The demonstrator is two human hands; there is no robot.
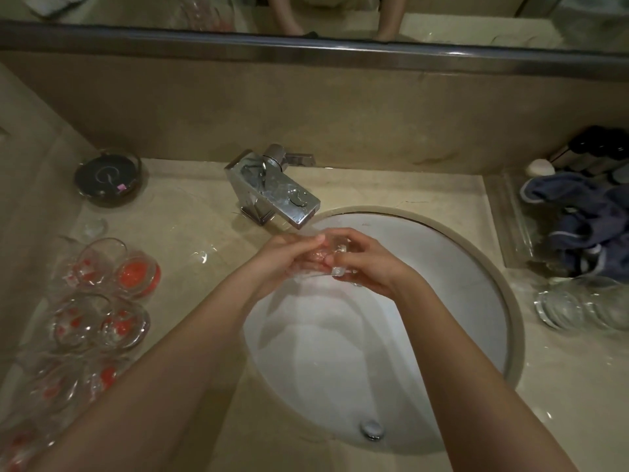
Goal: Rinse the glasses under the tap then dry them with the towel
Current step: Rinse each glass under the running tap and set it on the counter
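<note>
The fingers (332, 245) of both hands curl round a small clear glass (325, 264), pinching it from either side just below the spout of the tap (275, 189), a little above the middle of the frame. The glass is transparent and wet-looking, its thick base glinting toward the right; much of it is hidden by the fingers, so its exact tilt cannot be told. The left hand (286, 258) wraps it from the left, fingertips laid along the top; the right hand (369, 264) grips the base end, fingers bent over it. Both forearms reach in from the lower corners of the frame and meet over the white basin of the sink (459, 267), wrists slightly bent.

On the desk (190, 216), at the left edge of the frame, stands a cluster of clear glasses with red print (102, 294), close together. At the right edge, mid-height, lie plain clear glasses (578, 306). Above them, in a clear tray, lies a crumpled blue-grey towel (585, 223). A round dark dish (108, 177) sits in the upper left, near the wall.
</note>
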